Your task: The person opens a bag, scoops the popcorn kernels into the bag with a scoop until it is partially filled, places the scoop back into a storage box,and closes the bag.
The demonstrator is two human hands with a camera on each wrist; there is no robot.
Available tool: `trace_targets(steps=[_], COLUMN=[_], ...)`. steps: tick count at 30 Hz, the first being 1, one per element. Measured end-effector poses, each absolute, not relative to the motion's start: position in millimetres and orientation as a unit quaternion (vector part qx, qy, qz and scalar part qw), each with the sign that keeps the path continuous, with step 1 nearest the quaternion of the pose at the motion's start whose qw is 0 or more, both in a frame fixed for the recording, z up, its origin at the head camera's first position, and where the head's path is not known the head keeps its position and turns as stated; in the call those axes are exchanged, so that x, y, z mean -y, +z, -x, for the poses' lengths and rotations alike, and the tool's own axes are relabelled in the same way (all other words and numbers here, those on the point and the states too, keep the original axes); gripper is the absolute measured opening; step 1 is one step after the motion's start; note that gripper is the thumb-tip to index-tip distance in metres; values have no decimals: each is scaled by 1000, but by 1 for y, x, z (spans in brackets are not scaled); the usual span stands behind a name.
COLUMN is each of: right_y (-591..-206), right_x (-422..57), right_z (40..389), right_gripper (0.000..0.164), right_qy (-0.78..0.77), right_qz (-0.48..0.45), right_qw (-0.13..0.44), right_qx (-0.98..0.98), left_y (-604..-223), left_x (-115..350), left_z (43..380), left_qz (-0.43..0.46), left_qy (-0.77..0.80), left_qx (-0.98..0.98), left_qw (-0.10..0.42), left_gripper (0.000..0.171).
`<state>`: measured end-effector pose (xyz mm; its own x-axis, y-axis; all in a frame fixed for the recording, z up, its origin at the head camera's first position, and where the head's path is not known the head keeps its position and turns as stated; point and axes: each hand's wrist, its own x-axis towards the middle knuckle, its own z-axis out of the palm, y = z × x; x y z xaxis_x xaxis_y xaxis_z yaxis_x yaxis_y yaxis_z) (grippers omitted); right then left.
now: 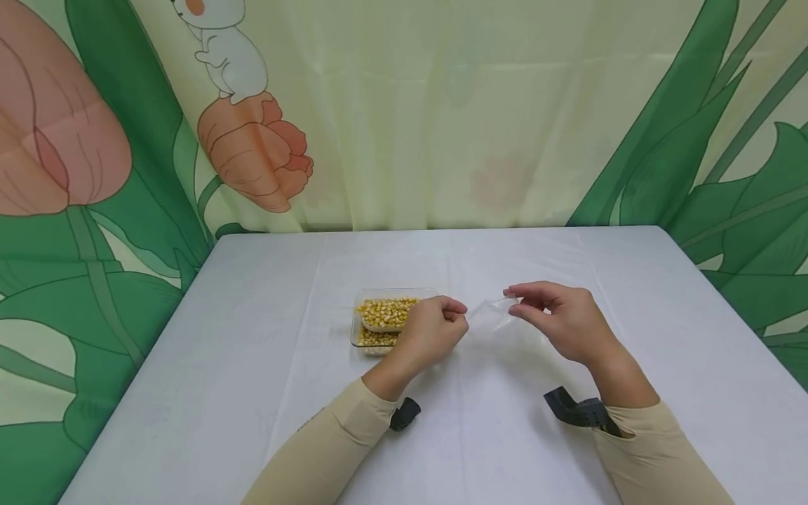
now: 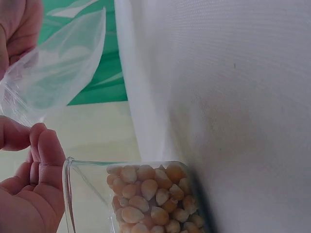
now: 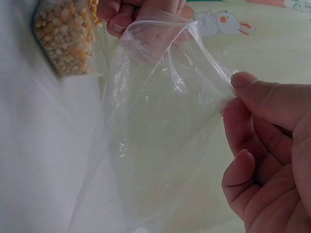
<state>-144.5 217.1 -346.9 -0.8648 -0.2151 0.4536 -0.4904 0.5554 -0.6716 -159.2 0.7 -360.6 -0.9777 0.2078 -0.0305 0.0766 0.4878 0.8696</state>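
A clear plastic bag (image 3: 155,126) hangs between my two hands above the table. My left hand (image 1: 434,327) pinches one side of its top edge between thumb and finger. On the other side, my right hand (image 1: 564,319) pinches the edge, seen close up in the right wrist view. Just left of and partly behind the left hand stands a clear container (image 1: 355,335) with yellow corn kernels (image 1: 386,311) in it. A smaller tray of kernels seems to sit on top of it; the left hand hides its right part. In the left wrist view, kernels (image 2: 150,199) show through the container's wall.
A white cloth covers the table (image 1: 265,308). Behind it hangs a curtain (image 1: 404,119) printed with tulips, leaves and a rabbit. A black strap (image 1: 405,414) is at the left wrist and another black strap (image 1: 581,410) at the right.
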Motion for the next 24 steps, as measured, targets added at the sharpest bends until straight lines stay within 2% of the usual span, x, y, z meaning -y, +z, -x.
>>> trace_targets(steps=[10,24], right_y=[-351,-348], right_x=[-213,-211], right_z=[147,146], right_gripper=[25,24], right_qy=[428,422], right_qz=[-231,-214], right_qw=[156,163], right_qx=[859,866], left_y=[-359,-361], left_x=[0,9], left_z=[157,157], left_qz=[-80,-72], left_qy=[488,493], left_qx=[-867,-865], left_qw=[59,52], left_gripper=[18,19])
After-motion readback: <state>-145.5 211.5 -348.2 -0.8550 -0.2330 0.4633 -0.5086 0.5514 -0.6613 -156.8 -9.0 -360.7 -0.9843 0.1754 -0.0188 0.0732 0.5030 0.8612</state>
